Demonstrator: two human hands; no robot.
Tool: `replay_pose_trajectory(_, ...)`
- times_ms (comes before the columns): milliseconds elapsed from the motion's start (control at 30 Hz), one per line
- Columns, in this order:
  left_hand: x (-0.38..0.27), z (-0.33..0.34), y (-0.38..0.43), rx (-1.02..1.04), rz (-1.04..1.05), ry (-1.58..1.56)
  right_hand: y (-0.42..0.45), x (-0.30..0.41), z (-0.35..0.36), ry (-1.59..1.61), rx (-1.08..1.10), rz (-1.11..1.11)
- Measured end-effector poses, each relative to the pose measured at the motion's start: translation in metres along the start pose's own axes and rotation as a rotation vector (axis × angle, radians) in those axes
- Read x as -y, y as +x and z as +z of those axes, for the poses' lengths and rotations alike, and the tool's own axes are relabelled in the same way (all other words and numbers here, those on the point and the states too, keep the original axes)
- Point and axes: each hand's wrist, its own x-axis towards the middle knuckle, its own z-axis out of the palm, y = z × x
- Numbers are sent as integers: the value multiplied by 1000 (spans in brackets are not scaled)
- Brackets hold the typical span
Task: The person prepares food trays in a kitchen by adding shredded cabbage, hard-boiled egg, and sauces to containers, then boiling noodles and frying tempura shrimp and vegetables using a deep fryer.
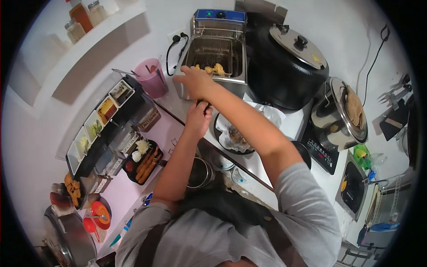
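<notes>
My left hand (199, 117) is closed around a dark handle in front of the deep fryer (215, 82). Above it, my right hand (193, 81) reaches over the fryer's near left edge, its fingers spread and partly hiding the basket. I cannot tell whether its fingertips touch anything. Pieces of golden fried food (218, 69) lie at the near end of the wire fryer basket (213, 50). A green light shows on the fryer's blue control box (220, 15). Behind my right forearm, a round dark tray lined with crumpled white paper (230, 137) holds some browned pieces.
A large black soup kettle (283, 70) stands right of the fryer, with a steel pot (337, 116) by an induction cooker (320, 150). To the left are a pink cup of utensils (151, 78), a condiment rack (115, 121) and a black tray with fried sticks (143, 163).
</notes>
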Motion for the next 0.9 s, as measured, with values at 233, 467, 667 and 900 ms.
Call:
replay_pose_trajectory(233, -26, 5, 44, 48, -63, -13, 80, -82, 29, 293, -110, -46)
replay_pose_trajectory(467, -19, 38, 17, 15, -94, 132, 46, -74, -21, -13, -244, -250)
replay_pose_trajectory(667, -5, 44, 52, -14, -90, 2, 35, -72, -30, -35, -233, -442)
replay_pose_trajectory(900, -20, 5, 11, -35, -45, -12, 6, -79, -122, -106, -666, 24)
